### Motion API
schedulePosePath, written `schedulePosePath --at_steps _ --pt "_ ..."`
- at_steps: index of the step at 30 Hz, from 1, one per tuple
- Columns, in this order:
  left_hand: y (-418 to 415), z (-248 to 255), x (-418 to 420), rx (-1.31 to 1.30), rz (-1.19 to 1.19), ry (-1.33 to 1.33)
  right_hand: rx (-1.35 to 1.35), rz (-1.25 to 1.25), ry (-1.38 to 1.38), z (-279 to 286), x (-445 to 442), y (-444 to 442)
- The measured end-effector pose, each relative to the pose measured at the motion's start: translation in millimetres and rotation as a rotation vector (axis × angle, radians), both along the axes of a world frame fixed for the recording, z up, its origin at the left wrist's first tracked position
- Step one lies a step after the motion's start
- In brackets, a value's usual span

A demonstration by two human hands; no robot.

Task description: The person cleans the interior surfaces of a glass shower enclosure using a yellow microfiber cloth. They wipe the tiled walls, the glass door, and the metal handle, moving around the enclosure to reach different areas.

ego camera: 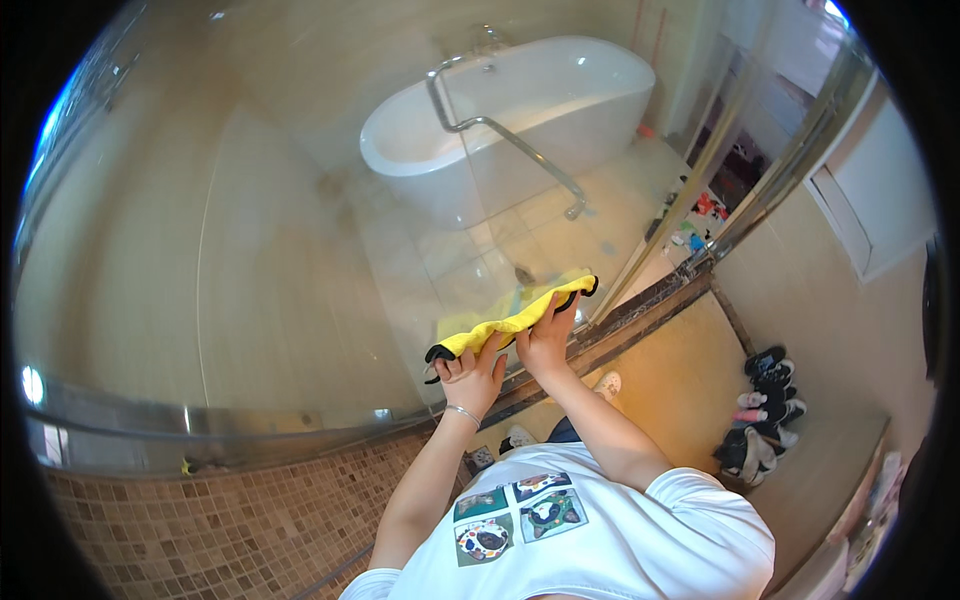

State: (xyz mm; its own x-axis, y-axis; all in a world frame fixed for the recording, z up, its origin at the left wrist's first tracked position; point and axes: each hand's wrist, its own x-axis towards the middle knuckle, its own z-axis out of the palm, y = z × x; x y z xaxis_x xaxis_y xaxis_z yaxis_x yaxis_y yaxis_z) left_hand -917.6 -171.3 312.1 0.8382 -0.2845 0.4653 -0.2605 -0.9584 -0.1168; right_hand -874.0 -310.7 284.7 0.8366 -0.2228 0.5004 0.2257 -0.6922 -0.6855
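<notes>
A yellow cloth with black edging (pixel 517 322) is held up lengthwise between both hands, against or close to a glass panel (pixel 300 285). My left hand (pixel 472 375), with a silver bangle at its wrist, holds the cloth near its left end. My right hand (pixel 549 336) grips it towards the right end, fingers behind the edge. A yellow reflection of the cloth shows in the glass. Beyond the glass stands a white freestanding bathtub (pixel 517 120), and a chrome rail or handle (pixel 517 142) appears in front of it.
A stone door sill (pixel 637 311) runs below the glass. Several shoes (pixel 769 412) and a pink bottle (pixel 750 415) lie at the right. Brown mosaic tile (pixel 225 525) covers the lower left. A metal-edged glass door (pixel 675 217) stands at the right, small items on the floor near it.
</notes>
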Motion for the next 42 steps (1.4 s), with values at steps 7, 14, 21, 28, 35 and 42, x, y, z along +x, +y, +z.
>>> schedulePosePath --at_steps 7,14,21,28,35,42 --pt "-35.7 115.1 43.8 -0.056 -0.120 -0.404 0.205 -0.091 -0.452 155.8 57.0 -31.6" --pt "-92.9 106.9 74.6 0.144 -0.021 -0.516 0.131 -0.201 -0.530 159.6 82.3 -86.6" --pt "-85.4 20.4 57.3 0.319 -0.272 -0.044 0.528 -0.290 0.011 -17.4 54.5 -67.5" --pt "-104.8 82.0 50.3 0.156 -0.197 0.048 0.412 -0.287 -0.438 52.4 67.6 -82.0" --pt "-130.1 119.6 78.5 0.247 -0.084 -0.373 0.345 -0.209 -0.666 142.8 93.8 -116.4" --pt "-133.9 36.3 76.2 0.442 -0.245 -0.077 0.563 -0.373 -0.371 -5.2 86.8 -118.8"
